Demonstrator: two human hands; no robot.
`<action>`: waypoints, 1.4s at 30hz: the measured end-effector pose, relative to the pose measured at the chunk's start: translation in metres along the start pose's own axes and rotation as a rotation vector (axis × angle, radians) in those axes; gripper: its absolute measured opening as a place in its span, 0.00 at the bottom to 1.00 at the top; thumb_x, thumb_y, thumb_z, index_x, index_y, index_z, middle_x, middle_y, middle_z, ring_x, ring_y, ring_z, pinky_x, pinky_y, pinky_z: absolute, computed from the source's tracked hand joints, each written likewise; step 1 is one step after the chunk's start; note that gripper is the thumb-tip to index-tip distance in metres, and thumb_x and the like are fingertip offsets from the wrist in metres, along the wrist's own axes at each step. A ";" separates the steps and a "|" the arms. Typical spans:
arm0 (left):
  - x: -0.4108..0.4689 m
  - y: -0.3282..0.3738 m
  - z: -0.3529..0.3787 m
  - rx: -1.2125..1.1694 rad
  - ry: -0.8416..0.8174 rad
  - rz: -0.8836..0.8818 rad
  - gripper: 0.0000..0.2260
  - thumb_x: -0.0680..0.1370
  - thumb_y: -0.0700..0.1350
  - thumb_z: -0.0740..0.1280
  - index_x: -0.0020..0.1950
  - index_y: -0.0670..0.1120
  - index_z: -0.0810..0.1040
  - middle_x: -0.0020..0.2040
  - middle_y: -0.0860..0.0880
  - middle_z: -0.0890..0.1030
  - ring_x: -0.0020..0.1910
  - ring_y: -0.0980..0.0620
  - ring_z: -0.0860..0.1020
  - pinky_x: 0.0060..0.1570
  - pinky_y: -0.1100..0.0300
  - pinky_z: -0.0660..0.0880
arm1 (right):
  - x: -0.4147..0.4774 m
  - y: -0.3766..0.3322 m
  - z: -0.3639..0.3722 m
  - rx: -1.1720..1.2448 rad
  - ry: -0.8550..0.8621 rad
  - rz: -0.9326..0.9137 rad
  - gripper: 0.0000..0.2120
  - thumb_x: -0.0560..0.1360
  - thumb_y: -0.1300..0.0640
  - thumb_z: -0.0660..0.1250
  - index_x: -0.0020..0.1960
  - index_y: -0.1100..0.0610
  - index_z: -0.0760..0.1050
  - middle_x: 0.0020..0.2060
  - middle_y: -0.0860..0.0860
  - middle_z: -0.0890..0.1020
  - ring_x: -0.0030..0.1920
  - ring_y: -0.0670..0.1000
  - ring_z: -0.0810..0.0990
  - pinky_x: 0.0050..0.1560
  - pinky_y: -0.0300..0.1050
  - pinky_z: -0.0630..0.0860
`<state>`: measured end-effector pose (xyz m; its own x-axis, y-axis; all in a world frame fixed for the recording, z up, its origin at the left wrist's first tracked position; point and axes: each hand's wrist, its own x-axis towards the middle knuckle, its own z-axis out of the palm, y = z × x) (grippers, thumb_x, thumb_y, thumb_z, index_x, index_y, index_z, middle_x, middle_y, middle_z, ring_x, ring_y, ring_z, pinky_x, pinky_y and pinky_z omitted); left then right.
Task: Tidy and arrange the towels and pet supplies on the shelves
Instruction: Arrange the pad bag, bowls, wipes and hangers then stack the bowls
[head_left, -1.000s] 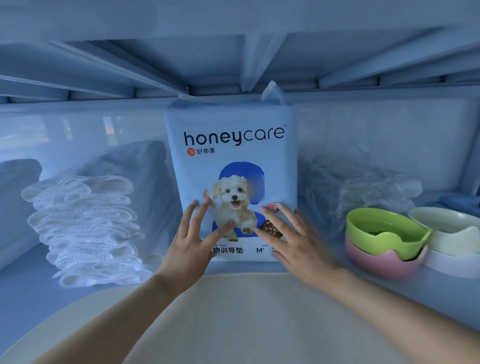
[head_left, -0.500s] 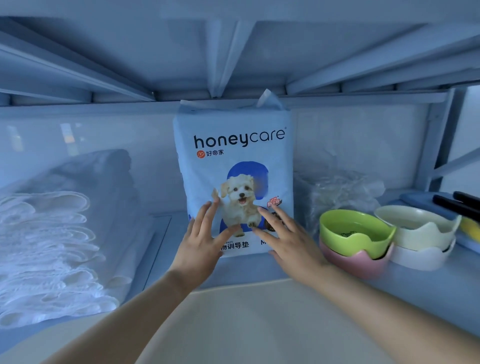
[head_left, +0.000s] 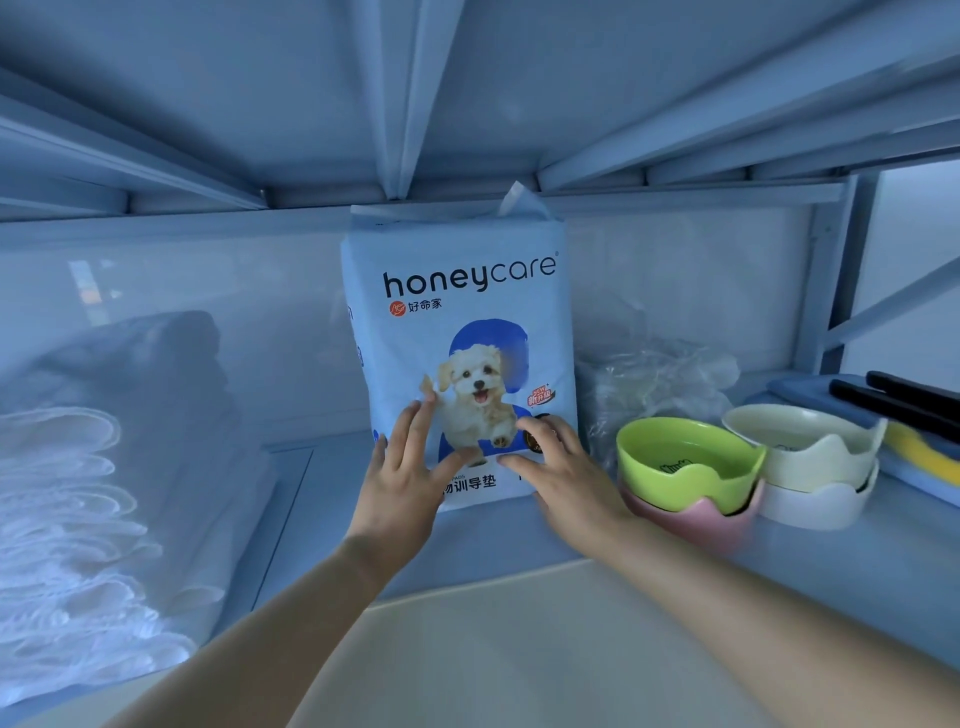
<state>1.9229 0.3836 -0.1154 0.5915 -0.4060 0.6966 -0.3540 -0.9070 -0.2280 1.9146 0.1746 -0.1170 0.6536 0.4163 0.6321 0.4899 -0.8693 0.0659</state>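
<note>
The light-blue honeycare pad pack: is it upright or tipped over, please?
Upright: the light-blue honeycare pad pack stands on its bottom edge on the pale-blue shelf, top seal uppermost.

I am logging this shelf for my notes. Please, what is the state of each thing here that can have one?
Pad pack: upright, front facing out.
Left hand: open, fingers flat on the pack's front.
Right hand: open, fingers on the pack's lower right.
Green bowl: nested on the pink bowl.
Cream bowl: nested on the white bowl.
Towels: folded, stacked.
Plastic bag: crumpled.
</note>
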 end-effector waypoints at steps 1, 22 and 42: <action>0.001 -0.001 0.001 0.005 -0.005 0.000 0.33 0.58 0.35 0.78 0.60 0.54 0.77 0.71 0.35 0.58 0.69 0.38 0.60 0.52 0.40 0.76 | 0.001 0.000 0.002 -0.005 0.006 0.009 0.30 0.60 0.75 0.66 0.59 0.55 0.77 0.65 0.58 0.71 0.65 0.61 0.68 0.49 0.49 0.77; -0.003 -0.005 0.016 0.001 -0.363 0.128 0.23 0.81 0.54 0.51 0.76 0.52 0.54 0.77 0.54 0.42 0.76 0.54 0.46 0.73 0.52 0.49 | 0.002 0.014 0.010 0.019 -0.400 0.078 0.25 0.80 0.42 0.49 0.74 0.52 0.56 0.76 0.49 0.40 0.76 0.49 0.45 0.72 0.51 0.58; 0.030 -0.016 0.048 0.069 -0.540 0.021 0.26 0.81 0.58 0.49 0.76 0.48 0.53 0.76 0.52 0.36 0.75 0.53 0.39 0.71 0.51 0.59 | 0.047 0.016 0.038 0.043 -0.541 0.201 0.31 0.80 0.43 0.49 0.76 0.56 0.45 0.75 0.47 0.35 0.75 0.50 0.41 0.73 0.52 0.55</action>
<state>1.9811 0.3807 -0.1236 0.8791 -0.4073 0.2475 -0.3320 -0.8959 -0.2951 1.9752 0.1908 -0.1152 0.9326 0.3312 0.1432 0.3415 -0.9384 -0.0531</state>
